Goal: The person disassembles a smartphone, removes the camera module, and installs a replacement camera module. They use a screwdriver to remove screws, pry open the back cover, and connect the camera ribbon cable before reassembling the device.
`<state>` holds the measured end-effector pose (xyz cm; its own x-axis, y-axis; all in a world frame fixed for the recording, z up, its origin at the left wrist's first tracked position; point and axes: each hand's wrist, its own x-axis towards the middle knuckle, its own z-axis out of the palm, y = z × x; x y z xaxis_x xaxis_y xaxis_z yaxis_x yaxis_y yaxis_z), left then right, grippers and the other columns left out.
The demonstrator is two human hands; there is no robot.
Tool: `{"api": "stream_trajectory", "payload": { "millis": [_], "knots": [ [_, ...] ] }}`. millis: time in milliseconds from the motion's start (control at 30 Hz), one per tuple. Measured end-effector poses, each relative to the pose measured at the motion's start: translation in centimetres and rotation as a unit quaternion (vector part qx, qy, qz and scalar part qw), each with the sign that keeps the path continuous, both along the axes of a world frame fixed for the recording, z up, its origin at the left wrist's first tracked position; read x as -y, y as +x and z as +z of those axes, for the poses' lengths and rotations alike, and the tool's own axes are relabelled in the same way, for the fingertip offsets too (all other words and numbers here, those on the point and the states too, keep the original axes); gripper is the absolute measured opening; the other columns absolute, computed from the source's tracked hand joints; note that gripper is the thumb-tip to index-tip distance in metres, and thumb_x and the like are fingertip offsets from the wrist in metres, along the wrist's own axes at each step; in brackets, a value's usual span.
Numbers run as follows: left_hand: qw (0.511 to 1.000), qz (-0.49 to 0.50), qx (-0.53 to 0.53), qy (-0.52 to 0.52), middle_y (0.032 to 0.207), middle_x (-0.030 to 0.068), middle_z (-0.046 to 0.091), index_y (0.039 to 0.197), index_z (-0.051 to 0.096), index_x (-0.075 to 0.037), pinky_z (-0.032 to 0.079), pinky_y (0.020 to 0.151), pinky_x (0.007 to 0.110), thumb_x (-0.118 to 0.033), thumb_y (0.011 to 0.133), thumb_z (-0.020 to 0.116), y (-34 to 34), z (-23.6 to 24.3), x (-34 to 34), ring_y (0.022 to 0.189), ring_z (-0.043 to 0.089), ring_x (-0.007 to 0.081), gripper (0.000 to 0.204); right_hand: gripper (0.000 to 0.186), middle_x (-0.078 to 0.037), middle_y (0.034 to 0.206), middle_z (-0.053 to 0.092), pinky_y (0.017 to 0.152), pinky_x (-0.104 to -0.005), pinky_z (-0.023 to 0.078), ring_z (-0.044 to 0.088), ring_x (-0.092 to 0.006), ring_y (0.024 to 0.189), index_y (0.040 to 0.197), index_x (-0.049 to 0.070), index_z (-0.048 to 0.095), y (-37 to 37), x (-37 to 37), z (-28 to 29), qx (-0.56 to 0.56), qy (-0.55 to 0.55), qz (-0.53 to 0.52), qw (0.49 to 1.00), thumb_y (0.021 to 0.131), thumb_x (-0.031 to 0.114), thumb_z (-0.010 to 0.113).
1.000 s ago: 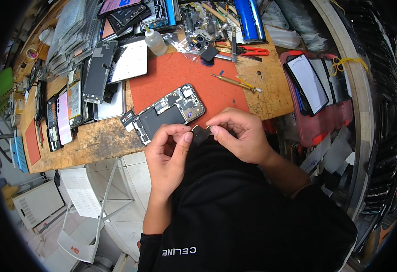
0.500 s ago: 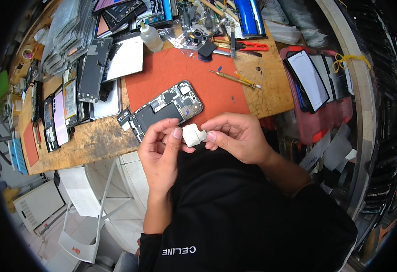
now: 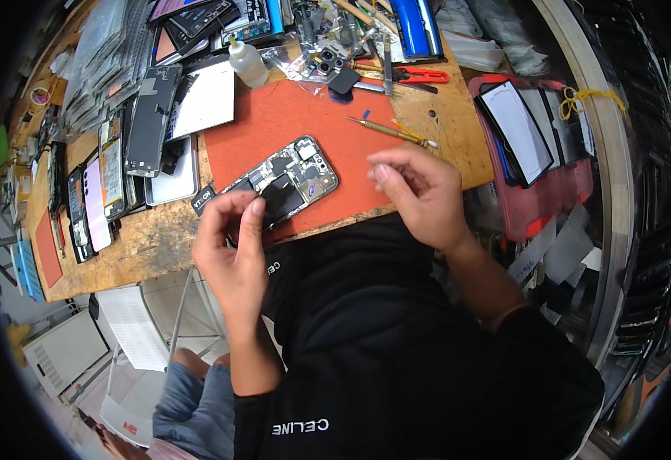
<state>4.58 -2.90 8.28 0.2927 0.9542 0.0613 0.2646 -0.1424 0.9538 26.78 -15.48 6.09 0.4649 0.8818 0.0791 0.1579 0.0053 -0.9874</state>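
An opened smartphone (image 3: 305, 178) lies tilted on the orange mat (image 3: 266, 115), its circuit boards and camera end exposed. My left hand (image 3: 232, 249) is over the phone's lower left end, thumb and forefinger brought together. Beside those fingertips is a dark area; whether it is a held piece or the phone's inside, I cannot tell. My right hand (image 3: 423, 195) hovers apart from the phone, over the right side of the mat, its thumb pressed near the curled forefinger. Anything between those fingertips is too small to make out.
Farther back lie a brass-coloured screwdriver (image 3: 385, 129), a white squeeze bottle (image 3: 248, 64) and red-handled pliers (image 3: 421, 75). Phone parts, including a dark panel (image 3: 151, 123), crowd the left. A red tray (image 3: 504, 203) stands right; a person's denim-clad leg (image 3: 197, 406) shows lower left.
My hands have parted, the left moving left and the right moving right and away. The small white piece they both held is no longer visible. A person's legs have come into view lower left.
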Motion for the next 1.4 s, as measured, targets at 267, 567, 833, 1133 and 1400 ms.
{"api": "stream_trajectory", "payload": {
  "millis": [267, 567, 833, 1133, 1400],
  "knots": [
    [0.996, -0.079, -0.046, -0.006, 0.088, 0.0081, 0.078, 0.103, 0.075, 0.003, 0.055, 0.077, 0.028, -0.008, 0.101, 0.080, 3.6, -1.4, -1.0, 0.081, 0.068, 0.0098, 0.013, 0.019, -0.008, 0.106, 0.074, 0.083, -0.0259, 0.057, 0.072, -0.0107, 0.095, 0.122, -0.006, 0.074, 0.9, -0.6, -1.7, 0.063, -0.005, -0.001, 0.998, 0.105, -0.005, 0.066],
    [0.985, -0.099, -0.121, 0.074, 0.087, 0.0128, 0.077, 0.101, 0.076, -0.001, 0.056, 0.076, 0.038, -0.011, 0.096, 0.083, 3.5, -1.6, -1.0, 0.080, 0.074, 0.0271, 0.013, 0.008, -0.003, 0.084, 0.069, 0.061, -0.0267, 0.049, 0.063, -0.0094, 0.069, 0.106, 0.001, 0.077, 0.8, -1.3, -1.8, 0.135, 0.056, -0.031, 0.989, 0.099, 0.001, 0.075],
    [0.968, -0.142, -0.149, 0.144, 0.087, 0.0124, 0.076, 0.096, 0.078, -0.001, 0.054, 0.079, 0.040, -0.008, 0.092, 0.084, 3.5, -0.6, -2.2, 0.084, 0.068, 0.0296, 0.010, 0.008, -0.003, 0.081, 0.067, 0.056, -0.0273, 0.046, 0.059, -0.0094, 0.062, 0.105, 0.002, 0.077, 0.5, -1.6, -1.1, 0.172, 0.060, -0.018, 0.983, 0.098, -0.001, 0.075],
    [0.967, -0.168, -0.141, 0.128, 0.087, 0.0116, 0.076, 0.097, 0.078, -0.001, 0.053, 0.079, 0.040, -0.007, 0.091, 0.084, 3.4, -0.5, -2.7, 0.084, 0.067, 0.0282, 0.010, 0.013, -0.002, 0.083, 0.066, 0.061, -0.0256, 0.044, 0.056, -0.0076, 0.066, 0.109, 0.000, 0.078, 0.5, -1.3, -1.0, 0.165, 0.038, -0.010, 0.985, 0.097, -0.004, 0.075],
    [0.979, -0.151, -0.085, 0.108, 0.087, 0.0104, 0.076, 0.096, 0.076, -0.001, 0.052, 0.079, 0.038, -0.003, 0.089, 0.085, 3.2, -1.2, -2.1, 0.083, 0.066, 0.0277, 0.011, 0.012, -0.003, 0.081, 0.065, 0.058, -0.0268, 0.044, 0.056, -0.0090, 0.063, 0.108, 0.000, 0.078, 0.2, -1.6, -1.0, 0.191, 0.037, -0.011, 0.981, 0.096, -0.003, 0.075]
  ]
}}
